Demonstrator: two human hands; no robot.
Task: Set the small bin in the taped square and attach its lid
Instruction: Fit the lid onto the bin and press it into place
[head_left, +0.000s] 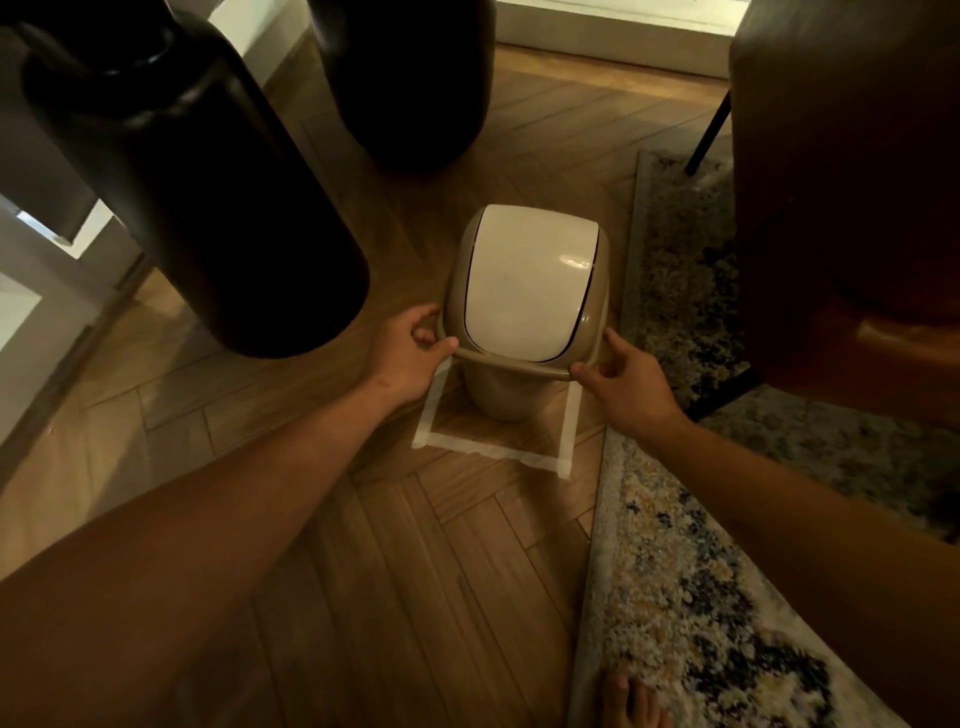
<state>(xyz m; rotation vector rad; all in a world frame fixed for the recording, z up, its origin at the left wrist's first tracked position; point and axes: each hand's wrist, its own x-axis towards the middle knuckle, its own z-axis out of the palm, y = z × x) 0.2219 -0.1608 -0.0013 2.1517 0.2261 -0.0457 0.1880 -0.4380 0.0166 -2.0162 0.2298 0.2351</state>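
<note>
Both hands (410, 348) on unmarked lid (524, 283)

You find no readable text, label, brand, number or sign anywhere here: none on the bin's white lid (524, 280) at frame centre, none on the tape (493, 451).

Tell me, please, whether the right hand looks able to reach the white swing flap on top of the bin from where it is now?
Probably yes. The right hand already rests on the lid rim at the bin's near right corner, and the white flap lies right beside it, with nothing over it.
</note>
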